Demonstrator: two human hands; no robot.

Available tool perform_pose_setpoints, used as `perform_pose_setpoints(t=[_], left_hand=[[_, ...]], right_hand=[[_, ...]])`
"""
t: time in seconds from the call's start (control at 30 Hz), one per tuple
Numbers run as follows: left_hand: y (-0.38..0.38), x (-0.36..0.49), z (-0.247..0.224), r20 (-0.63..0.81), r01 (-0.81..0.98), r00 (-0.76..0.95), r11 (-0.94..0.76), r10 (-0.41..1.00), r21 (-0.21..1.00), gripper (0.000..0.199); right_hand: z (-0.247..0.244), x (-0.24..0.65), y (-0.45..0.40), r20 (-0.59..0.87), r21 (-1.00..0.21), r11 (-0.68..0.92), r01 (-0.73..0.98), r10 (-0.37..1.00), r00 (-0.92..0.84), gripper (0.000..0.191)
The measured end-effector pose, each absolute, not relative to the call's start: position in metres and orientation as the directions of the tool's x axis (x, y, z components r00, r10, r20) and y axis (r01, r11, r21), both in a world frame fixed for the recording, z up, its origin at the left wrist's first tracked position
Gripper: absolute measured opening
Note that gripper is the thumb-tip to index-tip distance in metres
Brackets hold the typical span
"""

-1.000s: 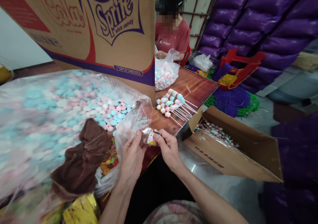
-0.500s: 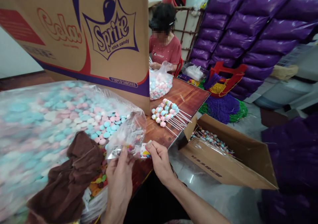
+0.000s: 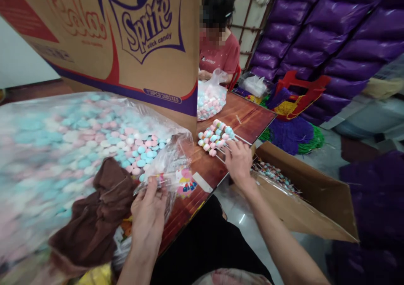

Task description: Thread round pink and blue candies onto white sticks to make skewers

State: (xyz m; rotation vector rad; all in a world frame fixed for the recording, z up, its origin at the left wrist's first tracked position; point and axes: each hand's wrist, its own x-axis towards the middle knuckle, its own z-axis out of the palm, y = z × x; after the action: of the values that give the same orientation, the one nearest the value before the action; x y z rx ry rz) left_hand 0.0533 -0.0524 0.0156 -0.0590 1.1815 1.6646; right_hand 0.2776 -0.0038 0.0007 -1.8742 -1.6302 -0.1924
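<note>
My left hand [image 3: 150,207] pinches a clear plastic candy bag [image 3: 170,179] printed with bright colours. The bag hangs flat over the table's front edge area, beside a large sack of candy. My right hand [image 3: 238,161] is at a pile of candy sticks [image 3: 216,135], which carry pink, blue and white pieces on white sticks. Its fingers are curled around the stick ends; how many sticks they grip is partly hidden. A large clear sack of pastel candy pieces [image 3: 78,137] lies to the left, with a brown cloth [image 3: 91,217] on its near side.
A tall printed carton [image 3: 126,36] stands behind the sack. An open carton [image 3: 303,213] of wrapped candy is at the right, below the table [image 3: 246,112]. Across the table sits a person [image 3: 221,49] near another candy bag [image 3: 211,97]. Purple packs [image 3: 315,36] are stacked behind.
My right hand has left the small printed piece by the bag and moved right and forward to the candy sticks. My left hand still holds the bag, whose printed end now shows. The view has shifted slightly.
</note>
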Motion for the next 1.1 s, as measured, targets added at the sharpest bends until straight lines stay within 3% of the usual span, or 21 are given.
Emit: perform_pose_setpoints(t=[0.1, 0.17, 0.23, 0.33, 0.43, 0.53, 0.63, 0.93, 1.1], left_hand=[[-0.051, 0.052, 0.018, -0.586, -0.782, -0.411, 0.061, 0.698, 0.621, 0.012], [-0.050, 0.051, 0.020, -0.618, -0.800, -0.389, 0.083, 0.683, 0.595, 0.013], [-0.050, 0.049, 0.023, -0.650, -0.816, -0.369, 0.104, 0.664, 0.569, 0.016], [-0.050, 0.042, 0.027, -0.669, -0.830, -0.344, 0.120, 0.659, 0.545, 0.019], [-0.049, 0.036, 0.028, -0.660, -0.833, -0.346, 0.105, 0.667, 0.543, 0.021], [-0.048, 0.032, 0.026, -0.658, -0.838, -0.355, 0.085, 0.664, 0.538, 0.019], [-0.047, 0.030, 0.024, -0.655, -0.838, -0.359, 0.079, 0.665, 0.540, 0.017], [-0.053, 0.026, 0.016, -0.563, -0.807, -0.392, 0.022, 0.727, 0.590, 0.012], [-0.053, 0.020, 0.007, -0.415, -0.736, -0.440, -0.055, 0.796, 0.675, 0.016]], right_hand=[[-0.007, 0.294, 0.009, 0.417, -0.187, -0.124, 0.975, 0.888, 0.193, 0.013], [-0.015, 0.297, 0.013, 0.398, -0.178, -0.115, 0.977, 0.900, 0.178, 0.015], [-0.020, 0.297, 0.013, 0.433, -0.245, -0.091, 0.965, 0.881, 0.193, 0.020], [-0.019, 0.293, 0.003, 0.539, -0.441, 0.027, 0.897, 0.807, 0.242, 0.022], [-0.008, 0.282, -0.022, 0.585, -0.641, 0.268, 0.719, 0.777, 0.232, 0.018], [0.007, 0.264, -0.052, 0.558, -0.741, 0.400, 0.540, 0.814, 0.162, 0.013], [0.016, 0.250, -0.073, 0.595, -0.715, 0.487, 0.501, 0.801, 0.070, 0.012], [0.019, 0.252, -0.078, 0.706, -0.453, 0.609, 0.651, 0.691, -0.156, 0.015], [0.021, 0.260, -0.081, 0.633, -0.463, 0.635, 0.618, 0.725, -0.271, 0.016]])
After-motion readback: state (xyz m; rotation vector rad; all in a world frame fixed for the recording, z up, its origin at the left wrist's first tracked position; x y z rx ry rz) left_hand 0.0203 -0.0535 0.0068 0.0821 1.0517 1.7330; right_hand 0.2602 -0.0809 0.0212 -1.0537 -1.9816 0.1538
